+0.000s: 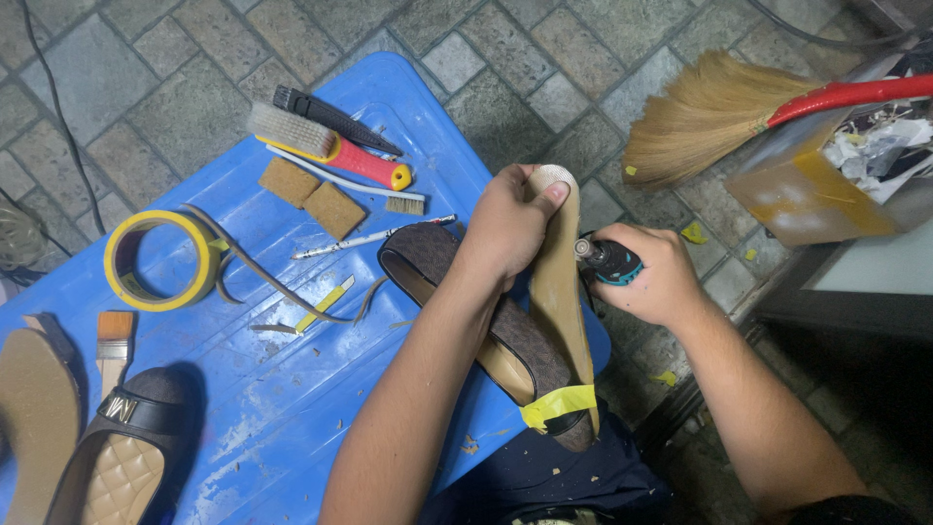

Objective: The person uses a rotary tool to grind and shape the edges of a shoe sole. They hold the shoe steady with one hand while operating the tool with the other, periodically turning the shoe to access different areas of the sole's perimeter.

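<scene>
Rotary tool at a flat shoe's sole edge

Right hand (653, 277) clenches a small teal rotary tool (607, 261), tip seemingly touching the edge; left hand (507, 226) grips the brown flat shoe (505, 335) at one end — sole (559, 282) turned rightward, long axis running toward the person, over the blue plastic lid (292, 389).

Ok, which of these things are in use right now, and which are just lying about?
In use: shoe in left hand; rotary tool in right hand, at the sole's edge.

Lying about: tape roll, brushes, sanding blocks, paintbrush, second shoe, broom.
</scene>
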